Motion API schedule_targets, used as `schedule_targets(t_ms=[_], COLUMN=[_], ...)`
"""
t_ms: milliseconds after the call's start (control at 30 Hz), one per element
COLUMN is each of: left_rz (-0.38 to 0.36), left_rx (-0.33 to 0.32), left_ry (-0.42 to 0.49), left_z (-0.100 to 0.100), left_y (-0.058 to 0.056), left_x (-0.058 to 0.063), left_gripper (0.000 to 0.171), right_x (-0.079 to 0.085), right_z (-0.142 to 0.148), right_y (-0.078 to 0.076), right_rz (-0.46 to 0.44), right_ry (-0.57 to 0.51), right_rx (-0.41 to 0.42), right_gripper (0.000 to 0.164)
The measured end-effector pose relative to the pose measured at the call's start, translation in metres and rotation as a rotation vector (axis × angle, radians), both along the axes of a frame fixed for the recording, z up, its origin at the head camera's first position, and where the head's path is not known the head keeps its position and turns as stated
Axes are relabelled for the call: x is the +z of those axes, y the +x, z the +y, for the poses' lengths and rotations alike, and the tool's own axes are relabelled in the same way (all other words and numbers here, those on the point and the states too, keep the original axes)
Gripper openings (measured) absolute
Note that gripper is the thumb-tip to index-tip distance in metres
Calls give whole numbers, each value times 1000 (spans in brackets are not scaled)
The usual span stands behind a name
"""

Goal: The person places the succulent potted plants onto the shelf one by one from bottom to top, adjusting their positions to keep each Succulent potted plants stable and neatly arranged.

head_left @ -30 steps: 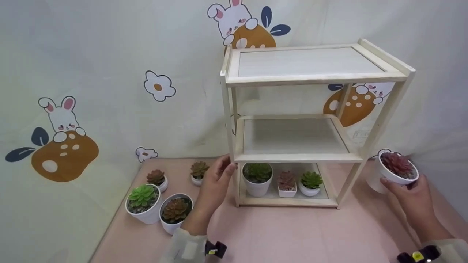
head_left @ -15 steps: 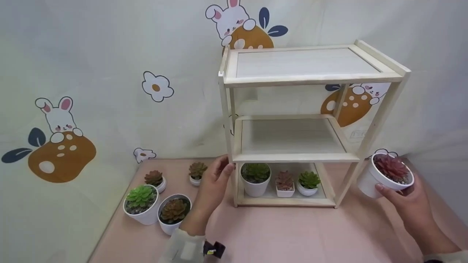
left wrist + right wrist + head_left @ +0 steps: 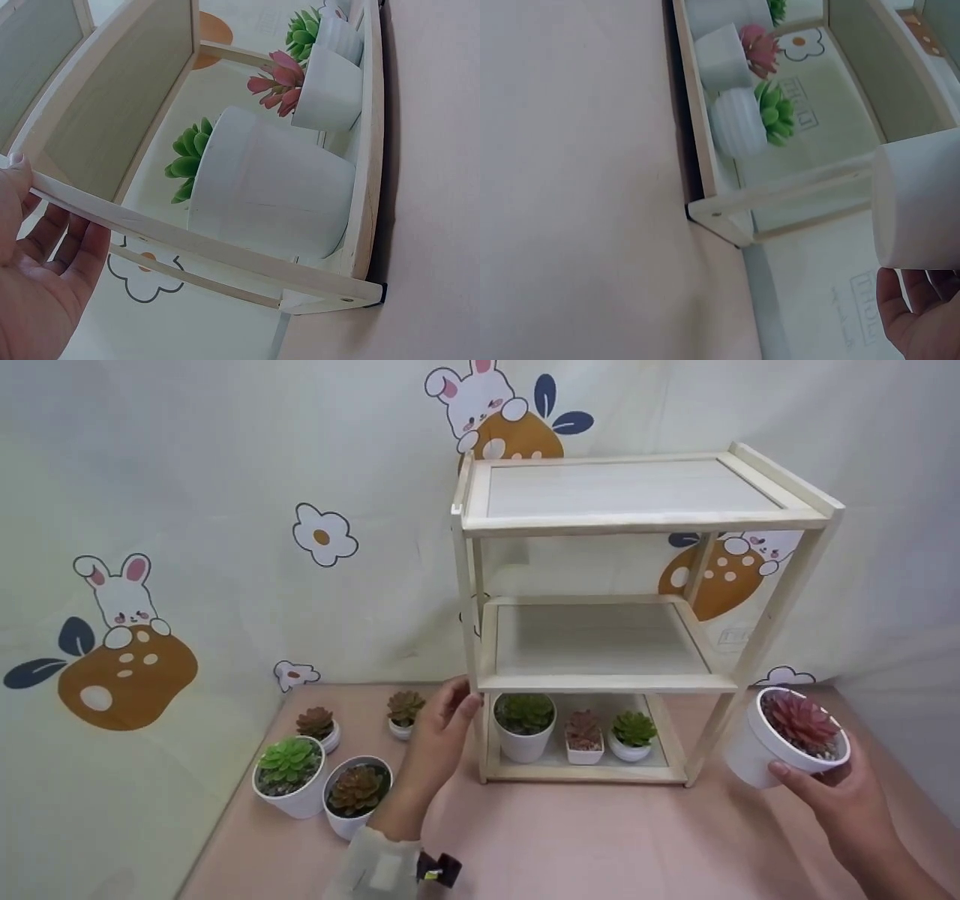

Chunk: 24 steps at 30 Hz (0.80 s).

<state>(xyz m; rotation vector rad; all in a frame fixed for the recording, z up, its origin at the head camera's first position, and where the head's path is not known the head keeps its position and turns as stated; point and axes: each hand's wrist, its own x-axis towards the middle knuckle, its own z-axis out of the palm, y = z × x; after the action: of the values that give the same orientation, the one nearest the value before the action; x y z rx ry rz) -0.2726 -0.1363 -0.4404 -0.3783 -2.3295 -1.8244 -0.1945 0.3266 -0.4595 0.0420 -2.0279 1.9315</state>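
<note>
My right hand [image 3: 851, 802] holds a white pot with a red succulent [image 3: 771, 746] off the table, right of the wooden shelf [image 3: 607, 684]; the thumb lies on the near side of the pot. In the right wrist view the pot [image 3: 922, 202] is tilted, with the fingers partly hidden behind it. My left hand [image 3: 436, 742] grips the shelf's left front post, and the left wrist view has the thumb on one side and the fingers [image 3: 86, 251] on the other. On the bottom tier stand a large green succulent [image 3: 526, 731], a pink one [image 3: 585, 739] and a small green one [image 3: 634, 737].
Left of the shelf are a bright green succulent [image 3: 292, 776], a large brown one [image 3: 358, 795] and two small brown ones [image 3: 316, 725], [image 3: 406, 712] in white pots. A printed cloth [image 3: 225, 510] hangs behind the pink table [image 3: 570, 840].
My right hand has brought the red succulent slightly left and lower, towards the shelf. My left hand has kept its place on the post.
</note>
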Motion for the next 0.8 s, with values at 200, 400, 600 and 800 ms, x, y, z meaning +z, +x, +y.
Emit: schedule_targets(t_ms=[200,400,600,800], left_rz=[1,0,-15,-9], left_rx=[-2,-8,3,6], left_ry=[-4,3,-6,-4], left_z=[-1,-1,-1,0], left_y=[0,0,2,2], left_x=[-1,0,2,1], left_gripper=[51,50,49,48], right_x=[2,7,15,29], right_z=[-10,-23,-40,-61], right_y=[6,12,18,18], right_rz=[-4,15,6,-82], right_ry=[-8,-35,-32,29], right_rx=[27,57,90,109], right_gripper=[69,71,75,76])
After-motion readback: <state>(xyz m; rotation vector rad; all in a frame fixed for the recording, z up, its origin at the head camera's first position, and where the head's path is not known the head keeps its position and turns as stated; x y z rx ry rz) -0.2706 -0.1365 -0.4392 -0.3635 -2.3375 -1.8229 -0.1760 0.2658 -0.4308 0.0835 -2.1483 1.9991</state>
